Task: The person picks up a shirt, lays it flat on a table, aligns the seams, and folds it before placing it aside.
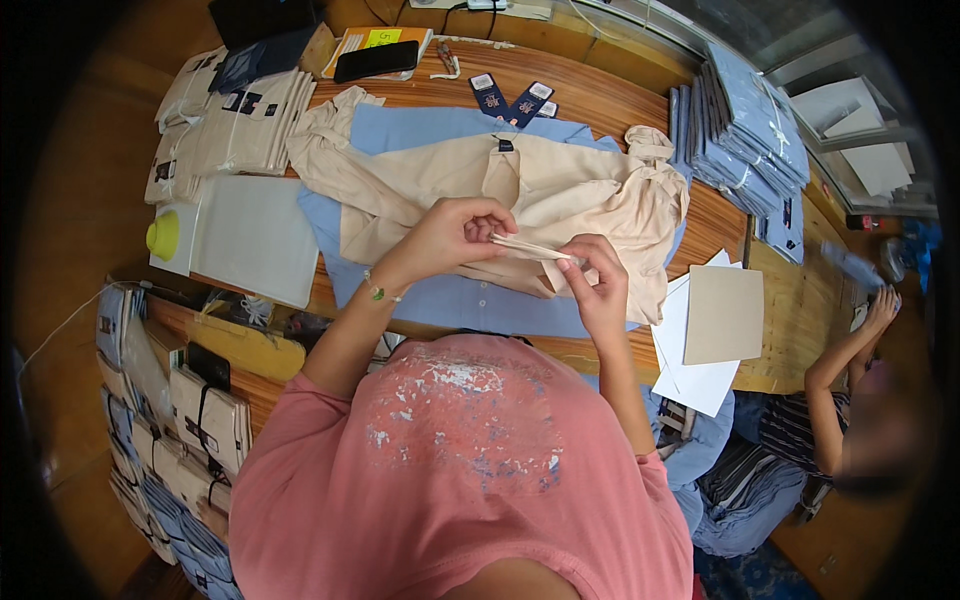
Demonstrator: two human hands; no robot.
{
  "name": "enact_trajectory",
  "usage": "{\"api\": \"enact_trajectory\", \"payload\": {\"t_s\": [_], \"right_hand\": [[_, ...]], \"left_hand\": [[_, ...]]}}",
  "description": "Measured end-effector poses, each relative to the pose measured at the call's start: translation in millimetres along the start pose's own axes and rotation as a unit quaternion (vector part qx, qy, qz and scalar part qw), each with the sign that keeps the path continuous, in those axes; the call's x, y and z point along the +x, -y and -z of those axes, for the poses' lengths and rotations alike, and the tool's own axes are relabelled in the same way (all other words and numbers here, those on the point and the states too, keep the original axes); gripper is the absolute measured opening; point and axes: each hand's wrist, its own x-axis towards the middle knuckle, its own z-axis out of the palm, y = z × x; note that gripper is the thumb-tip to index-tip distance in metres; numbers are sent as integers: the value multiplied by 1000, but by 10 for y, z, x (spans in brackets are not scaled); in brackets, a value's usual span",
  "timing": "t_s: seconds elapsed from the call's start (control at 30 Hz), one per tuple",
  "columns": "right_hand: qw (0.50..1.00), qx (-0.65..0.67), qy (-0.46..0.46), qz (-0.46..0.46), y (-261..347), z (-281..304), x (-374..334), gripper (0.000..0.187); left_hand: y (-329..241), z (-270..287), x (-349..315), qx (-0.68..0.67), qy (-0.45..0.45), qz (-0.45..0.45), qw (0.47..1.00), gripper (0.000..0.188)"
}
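Note:
A beige shirt (pixel 420 180) lies spread on the table over a light blue shirt (pixel 480 308), its sleeves bunched at both sides. Just above its near part, my left hand (pixel 462 238) pinches the left end of a narrow, folded cream cloth strip (pixel 528 247). The fingers of my right hand (pixel 597 285) close on the strip's right end. Whether this strip belongs to the beige shirt or is separate, I cannot tell.
Packed beige shirts (pixel 250 130) stand at the far left beside a white board (pixel 255 240). Dark tags (pixel 510 100) and a phone (pixel 376 61) lie at the back. On the right are stacked blue shirts (pixel 745 130) and a grey-beige card (pixel 724 315). A co-worker's arm (pixel 830 390) shows farther right.

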Motion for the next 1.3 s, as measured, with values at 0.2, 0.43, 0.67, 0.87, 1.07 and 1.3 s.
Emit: {"api": "enact_trajectory", "payload": {"t_s": [0.2,0.43,0.67,0.87,1.07,1.3], "right_hand": [[1000,-14,-7,-19,-47,5,-39,8],[999,-28,-15,-27,-113,-9,-57,10],[998,-52,-23,-12,-151,-9,-58,10],[998,-67,-18,1,-174,-18,-57,11],[997,-80,-20,1,-202,-8,-69,11],[993,-106,-32,26,-189,-34,-82,9]], "left_hand": [[55,-79,-62,29,-25,35,999,15],[143,-147,-58,36,-67,-20,997,14],[116,-146,-41,62,-73,-3,995,14],[165,-159,-32,43,-86,19,995,14],[181,-167,-22,41,-80,23,996,14],[178,-166,-16,63,-90,12,994,12]]}}
